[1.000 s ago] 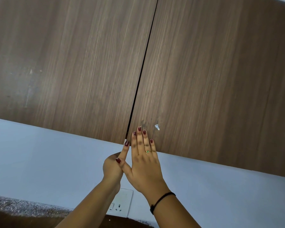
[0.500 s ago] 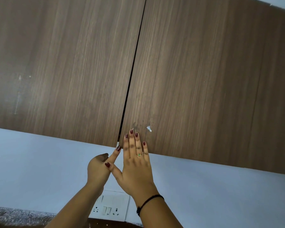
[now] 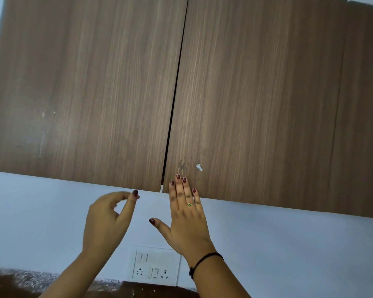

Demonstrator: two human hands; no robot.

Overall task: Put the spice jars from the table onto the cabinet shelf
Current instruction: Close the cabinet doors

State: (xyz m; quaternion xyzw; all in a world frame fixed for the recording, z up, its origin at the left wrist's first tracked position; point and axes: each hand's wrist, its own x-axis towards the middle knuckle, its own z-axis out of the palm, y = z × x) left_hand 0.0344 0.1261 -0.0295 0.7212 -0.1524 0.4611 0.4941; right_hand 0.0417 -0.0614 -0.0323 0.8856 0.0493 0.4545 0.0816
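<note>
A wall cabinet with two brown wood-grain doors fills the upper view; the left door and right door are both closed, with a thin dark gap between them. My right hand lies flat, fingertips on the bottom corner of the right door beside the gap. Just below the left door's bottom edge, my left hand hangs loosely curled and holds nothing, clear of the door. No spice jars or shelf are visible.
A white switch and socket plate sits on the pale wall below the cabinet, between my forearms. A speckled stone counter edge shows at the bottom left.
My left hand has drawn away from the door gap, down and to the left, and no longer touches my right hand. The right hand stays flat on the right door.
</note>
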